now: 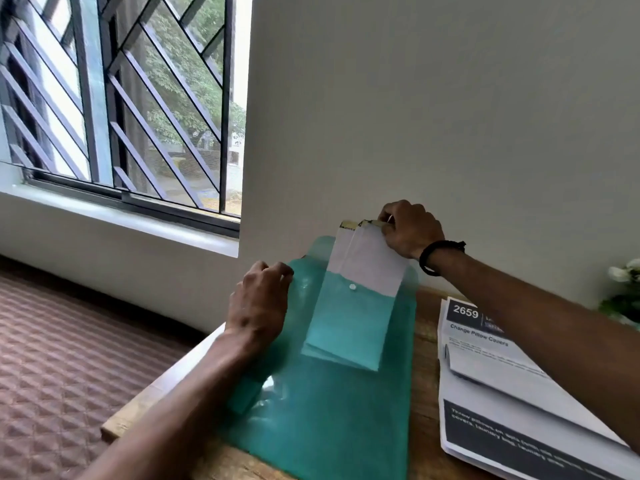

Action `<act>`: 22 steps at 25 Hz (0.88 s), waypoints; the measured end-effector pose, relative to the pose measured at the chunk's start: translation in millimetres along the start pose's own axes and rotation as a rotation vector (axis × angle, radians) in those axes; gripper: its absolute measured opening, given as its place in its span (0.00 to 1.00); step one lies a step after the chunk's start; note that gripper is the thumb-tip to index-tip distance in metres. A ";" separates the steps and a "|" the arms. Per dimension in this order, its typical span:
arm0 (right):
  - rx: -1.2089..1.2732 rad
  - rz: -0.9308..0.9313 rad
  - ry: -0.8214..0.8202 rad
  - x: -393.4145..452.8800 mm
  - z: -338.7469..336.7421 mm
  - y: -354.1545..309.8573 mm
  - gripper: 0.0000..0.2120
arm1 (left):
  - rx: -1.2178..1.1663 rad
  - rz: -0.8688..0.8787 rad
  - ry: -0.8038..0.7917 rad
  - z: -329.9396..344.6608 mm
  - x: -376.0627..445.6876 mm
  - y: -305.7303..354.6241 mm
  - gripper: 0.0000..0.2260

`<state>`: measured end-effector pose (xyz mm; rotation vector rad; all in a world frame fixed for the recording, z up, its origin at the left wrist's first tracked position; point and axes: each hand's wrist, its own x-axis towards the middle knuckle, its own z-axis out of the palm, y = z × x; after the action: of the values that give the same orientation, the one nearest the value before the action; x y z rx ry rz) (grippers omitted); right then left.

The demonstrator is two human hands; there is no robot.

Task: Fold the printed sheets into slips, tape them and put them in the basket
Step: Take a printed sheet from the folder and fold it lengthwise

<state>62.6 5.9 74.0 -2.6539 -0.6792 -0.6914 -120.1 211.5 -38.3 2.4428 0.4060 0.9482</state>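
Observation:
A translucent green plastic folder point(329, 403) lies on the wooden table point(424, 393), its mouth toward the wall. My left hand point(259, 306) grips the folder's left edge near the top. My right hand point(408, 230) pinches the far end of a folded white paper point(367, 265) that sticks halfway out of the folder's mouth; the paper's lower half shows through the green plastic. A stack of printed sheets point(512, 393) headed "2659" lies to the right, partly under my right forearm. No basket or tape is in view.
The table's left edge point(162, 382) drops to a patterned brown floor point(52, 358). A white wall stands right behind the table. A barred window point(121, 98) is at upper left. White flowers with green leaves point(623, 289) sit at the far right.

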 end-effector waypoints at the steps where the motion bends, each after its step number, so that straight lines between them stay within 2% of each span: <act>1: 0.028 0.038 -0.050 -2.1 3.3 3.8 0.10 | 0.028 0.007 -0.030 -2.4 -3.5 -3.8 0.10; 3: 0.070 0.094 -0.105 -8.4 18.1 10.9 0.10 | 0.121 0.039 -0.098 -5.1 -10.2 -11.0 0.11; 6: 0.196 0.120 -0.091 -18.5 35.6 15.9 0.09 | 0.270 0.057 -0.197 -9.6 -12.4 -14.1 0.13; 9: 0.393 0.075 -0.070 -26.4 32.1 12.6 0.18 | 0.445 0.077 -0.201 -14.4 -6.4 -8.3 0.13; 12: 0.325 0.158 0.045 -30.8 24.5 20.8 0.25 | 0.301 0.135 -0.147 -2.8 11.6 15.2 0.11; 15: 0.358 0.434 -0.160 -41.2 22.6 33.9 0.38 | 0.046 0.202 -0.186 34.5 31.0 43.4 0.12; 17: 0.480 0.530 -0.222 -49.2 24.9 37.9 0.35 | -0.053 0.256 -0.220 61.2 29.6 47.8 0.16; 20: 0.630 0.589 -0.144 -50.9 31.9 38.3 0.17 | -0.166 0.236 -0.257 81.1 22.5 32.7 0.23; 22: 0.720 0.657 -0.096 -48.6 37.0 38.9 0.15 | -0.213 0.217 -0.271 84.5 23.3 27.0 0.26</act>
<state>59.1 -29.3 10.9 -2.0344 -0.0182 -0.0923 -42.3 171.1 -65.2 2.4044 -0.0526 0.6889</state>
